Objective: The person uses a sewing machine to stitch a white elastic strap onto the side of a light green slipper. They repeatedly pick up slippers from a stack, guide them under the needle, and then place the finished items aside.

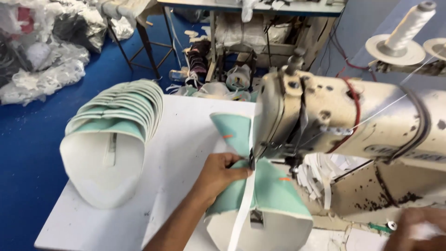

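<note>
The left hand (218,174) pinched a green and white shoe piece (269,190) under the sewing machine (344,121), on the white table (181,139). The right hand (416,230) was blurry; I cannot tell its grip. A stack of shoe pieces (114,135) sat nearby. The floor (28,153) was blue.

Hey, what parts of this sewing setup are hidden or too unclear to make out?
Head view only:
- Needle and stitch point: hidden behind the sewing machine head.
- Left hand fingers: partly tucked under the mint shoe piece.
- Right hand: blurred, cut off by the frame corner; grip unclear.
- Stack of mint pieces: count unreadable.
</note>
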